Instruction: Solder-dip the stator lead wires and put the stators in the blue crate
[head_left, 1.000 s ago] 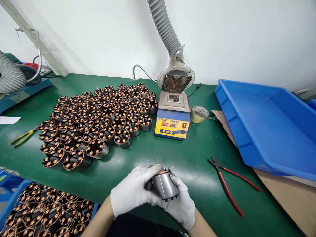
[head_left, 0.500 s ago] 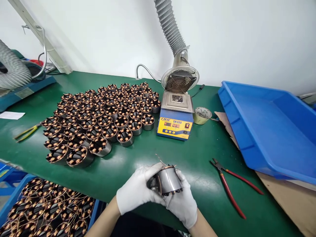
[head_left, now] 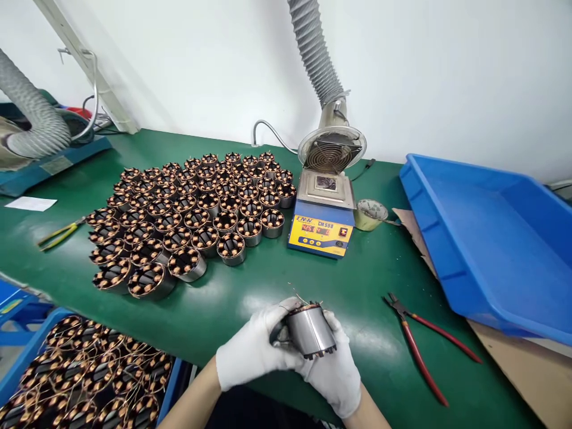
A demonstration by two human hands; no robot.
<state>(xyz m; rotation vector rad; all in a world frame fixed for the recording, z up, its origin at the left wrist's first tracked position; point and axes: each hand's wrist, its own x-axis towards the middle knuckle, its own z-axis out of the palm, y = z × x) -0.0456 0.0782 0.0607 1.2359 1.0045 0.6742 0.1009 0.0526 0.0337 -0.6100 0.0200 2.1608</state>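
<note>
Both white-gloved hands grip one metal stator [head_left: 310, 329] with copper windings and loose wire ends, just above the near edge of the green bench. My left hand [head_left: 252, 351] wraps its left side, fingers curled. My right hand [head_left: 333, 372] cups it from the right and below. The stator is tilted, its steel wall facing me. Several like stators [head_left: 187, 214] stand in rows on the bench to the left, well apart from my hands.
A yellow-and-blue solder pot [head_left: 322, 220] sits under a fume hose [head_left: 328, 143]. Red-handled pliers [head_left: 420, 345] lie to the right. A blue tray [head_left: 487, 232] stands at right, a small tin [head_left: 370, 213] beside the pot. A blue bin of stators [head_left: 84, 375] is lower left. Yellow pliers [head_left: 60, 233] lie far left.
The hands keep hold of the stator and have turned it slightly. The view has shifted a little to the left and up.
</note>
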